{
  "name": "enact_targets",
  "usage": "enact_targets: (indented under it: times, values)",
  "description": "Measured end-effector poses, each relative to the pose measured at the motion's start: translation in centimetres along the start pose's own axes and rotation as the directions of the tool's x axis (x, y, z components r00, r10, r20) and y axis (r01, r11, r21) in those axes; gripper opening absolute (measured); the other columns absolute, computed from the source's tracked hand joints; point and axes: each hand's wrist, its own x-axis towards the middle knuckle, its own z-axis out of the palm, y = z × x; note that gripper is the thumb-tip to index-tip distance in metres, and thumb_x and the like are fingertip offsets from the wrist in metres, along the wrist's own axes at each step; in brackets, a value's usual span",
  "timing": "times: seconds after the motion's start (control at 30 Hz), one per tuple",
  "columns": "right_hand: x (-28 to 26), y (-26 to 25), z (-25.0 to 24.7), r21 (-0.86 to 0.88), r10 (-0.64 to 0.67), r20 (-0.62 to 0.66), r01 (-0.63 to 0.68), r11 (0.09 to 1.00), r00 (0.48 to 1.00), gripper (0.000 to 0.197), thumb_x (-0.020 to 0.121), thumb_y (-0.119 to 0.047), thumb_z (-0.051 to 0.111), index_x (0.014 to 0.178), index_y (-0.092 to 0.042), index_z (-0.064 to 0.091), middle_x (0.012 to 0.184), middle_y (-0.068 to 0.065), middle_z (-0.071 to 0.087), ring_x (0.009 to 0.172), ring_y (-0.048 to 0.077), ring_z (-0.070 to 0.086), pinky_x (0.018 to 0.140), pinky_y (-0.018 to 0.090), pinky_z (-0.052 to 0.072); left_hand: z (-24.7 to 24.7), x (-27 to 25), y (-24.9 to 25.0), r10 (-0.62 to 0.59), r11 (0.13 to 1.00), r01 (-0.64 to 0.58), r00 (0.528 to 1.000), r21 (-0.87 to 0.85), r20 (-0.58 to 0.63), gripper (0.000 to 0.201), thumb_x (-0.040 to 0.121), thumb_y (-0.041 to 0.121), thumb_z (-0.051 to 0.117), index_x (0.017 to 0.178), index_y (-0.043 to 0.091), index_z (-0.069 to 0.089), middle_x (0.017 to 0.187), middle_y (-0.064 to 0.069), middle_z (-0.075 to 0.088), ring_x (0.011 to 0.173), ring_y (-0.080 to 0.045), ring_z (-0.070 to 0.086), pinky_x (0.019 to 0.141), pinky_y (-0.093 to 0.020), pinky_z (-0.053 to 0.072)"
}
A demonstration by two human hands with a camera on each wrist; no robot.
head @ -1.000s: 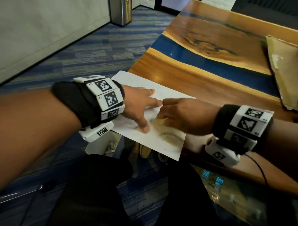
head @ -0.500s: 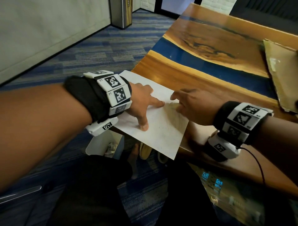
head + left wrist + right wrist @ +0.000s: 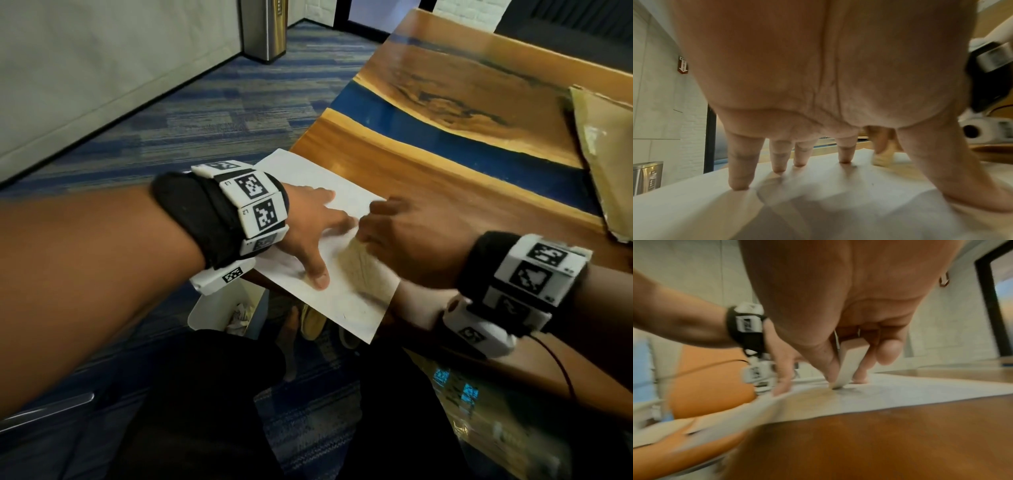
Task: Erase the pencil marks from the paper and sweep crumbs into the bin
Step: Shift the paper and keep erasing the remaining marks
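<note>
A white bin (image 3: 219, 310) stands on the carpet below the table's (image 3: 445, 192) edge. Above it, the left hand (image 3: 305, 226) spreads straight fingers (image 3: 739, 172) and thumb on the paper (image 3: 346, 301), tips pressing it flat; the sheet's near corner overhangs the edge. Just beside the left index finger, the right hand (image 3: 407, 236) pinches a white eraser (image 3: 849, 360) between thumb and curled fingers (image 3: 861, 368), its lower end touching the paper on the smudged pencil marks (image 3: 363, 270).
</note>
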Motion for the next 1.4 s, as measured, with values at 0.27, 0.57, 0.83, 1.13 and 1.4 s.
enact_targets:
  times: [0.27, 0.57, 0.83, 1.13, 1.4]
  values:
    - [-0.3, 1.3, -0.5, -0.031, 0.029, 0.042, -0.028, 0.999, 0.999, 0.030, 0.099, -0.038, 0.037, 0.113, -0.027, 0.061, 0.104, -0.006, 0.055, 0.097, 0.017, 0.053, 0.082, 0.038, 0.052, -0.3, 0.1, 0.2, -0.011, 1.000, 0.011, 1.000, 0.024, 0.020, 0.120, 0.064, 0.078, 0.072, 0.155, 0.051, -0.001, 0.168, -0.004, -0.011, 0.153, -0.032, 0.007, 0.118, -0.055, 0.025]
    - [0.0, 1.5, -0.9, -0.026, 0.057, 0.047, -0.056, 0.998, 0.997, 0.025, 0.099, -0.032, 0.046, 0.115, -0.024, 0.063, 0.103, -0.005, 0.057, 0.095, 0.016, 0.054, 0.081, 0.035, 0.053, -0.6, 0.5, 0.3, -0.033, 0.999, 0.032, 0.999, 0.030, 0.038, 0.122, 0.062, 0.079, 0.073, 0.155, 0.050, -0.001, 0.168, -0.007, -0.009, 0.152, -0.035, 0.012, 0.115, -0.055, 0.028]
    - [-0.2, 1.6, -0.4, -0.003, 0.058, 0.045, -0.058, 0.998, 0.997, 0.022, 0.099, -0.032, 0.047, 0.112, -0.025, 0.063, 0.103, -0.004, 0.059, 0.095, 0.018, 0.055, 0.080, 0.037, 0.052, -0.9, 0.7, 0.7, -0.044, 0.997, 0.040, 0.998, 0.071, 0.047, 0.122, 0.062, 0.079, 0.072, 0.154, 0.051, -0.003, 0.168, -0.007, -0.005, 0.151, -0.037, 0.016, 0.113, -0.054, 0.031]
    - [-0.5, 1.3, -0.5, 0.015, -0.010, 0.049, 0.009, 1.000, 0.999, 0.029, 0.099, -0.036, 0.040, 0.115, -0.028, 0.063, 0.107, -0.006, 0.059, 0.100, 0.016, 0.055, 0.084, 0.036, 0.053, -0.8, 0.7, 0.7, -0.044, 0.996, 0.040, 0.998, 0.081, 0.044, 0.122, 0.063, 0.078, 0.072, 0.154, 0.052, -0.005, 0.168, -0.008, -0.006, 0.151, -0.037, 0.014, 0.116, -0.056, 0.029]
    - [-1.1, -0.7, -0.4, 0.098, -0.080, 0.095, 0.071, 0.993, 0.992, 0.022, 0.099, -0.033, 0.046, 0.114, -0.028, 0.062, 0.103, -0.007, 0.057, 0.101, 0.016, 0.054, 0.083, 0.035, 0.051, -0.7, 0.7, 0.5, -0.034, 0.995, 0.030, 0.999, 0.092, 0.037, 0.124, 0.062, 0.080, 0.070, 0.154, 0.051, -0.007, 0.168, -0.009, -0.011, 0.153, -0.035, 0.007, 0.119, -0.054, 0.021]
